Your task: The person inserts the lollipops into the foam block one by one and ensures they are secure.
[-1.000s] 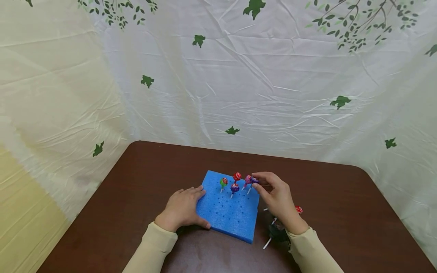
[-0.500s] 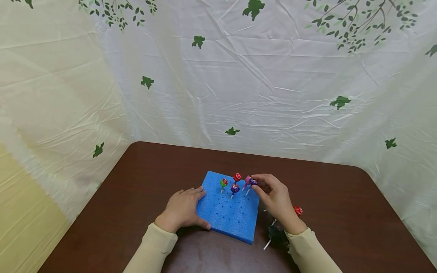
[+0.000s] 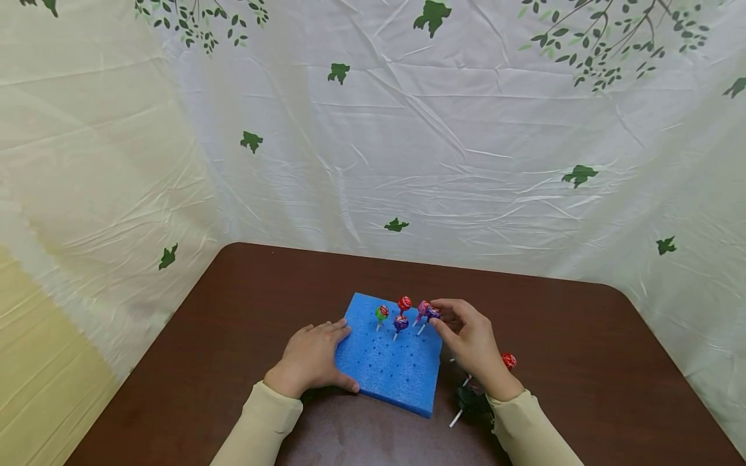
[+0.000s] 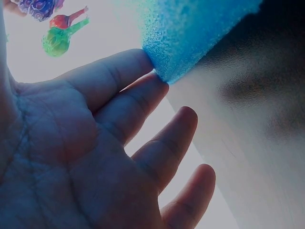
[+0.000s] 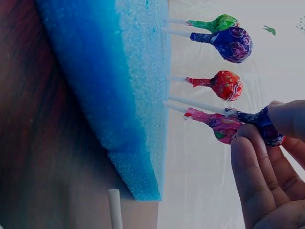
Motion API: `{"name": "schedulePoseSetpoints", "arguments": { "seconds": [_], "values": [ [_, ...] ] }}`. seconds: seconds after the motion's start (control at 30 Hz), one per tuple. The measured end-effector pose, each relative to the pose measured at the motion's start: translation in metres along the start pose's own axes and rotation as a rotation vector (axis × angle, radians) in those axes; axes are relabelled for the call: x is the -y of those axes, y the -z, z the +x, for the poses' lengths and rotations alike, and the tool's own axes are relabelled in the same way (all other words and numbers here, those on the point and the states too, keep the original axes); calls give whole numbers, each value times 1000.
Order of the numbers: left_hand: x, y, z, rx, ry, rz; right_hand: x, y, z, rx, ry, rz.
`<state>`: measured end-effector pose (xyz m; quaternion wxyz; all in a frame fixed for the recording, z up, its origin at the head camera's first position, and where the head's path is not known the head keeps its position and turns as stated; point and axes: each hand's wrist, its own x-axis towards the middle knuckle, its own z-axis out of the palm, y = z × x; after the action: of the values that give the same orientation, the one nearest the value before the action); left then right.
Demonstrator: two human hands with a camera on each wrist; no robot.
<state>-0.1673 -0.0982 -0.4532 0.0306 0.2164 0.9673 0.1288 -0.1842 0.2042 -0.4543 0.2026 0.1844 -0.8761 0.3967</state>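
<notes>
We see pale cream fabric left sleeve, matching right sleeve; both plain, lightly creased.

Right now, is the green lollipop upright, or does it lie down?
Upright: the green lollipop stands above the foam, its stick planted in it.

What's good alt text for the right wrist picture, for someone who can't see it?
A person's right grip pinches a purple lollipop, its stick pointing toward a blue foam block. Four more stick out of it: a green one, another purple one, a red one and a pink one. A white stick shows below.
</notes>
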Motion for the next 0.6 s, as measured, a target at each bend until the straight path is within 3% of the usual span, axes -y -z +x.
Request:
{"name": "schedulePoseSetpoints", "arguments": {
  "seconds": [0.6],
  "values": [
    [0,-2,-1,-21,-10,3,-3,-2,-1,16,-42,24]
  ]
}}
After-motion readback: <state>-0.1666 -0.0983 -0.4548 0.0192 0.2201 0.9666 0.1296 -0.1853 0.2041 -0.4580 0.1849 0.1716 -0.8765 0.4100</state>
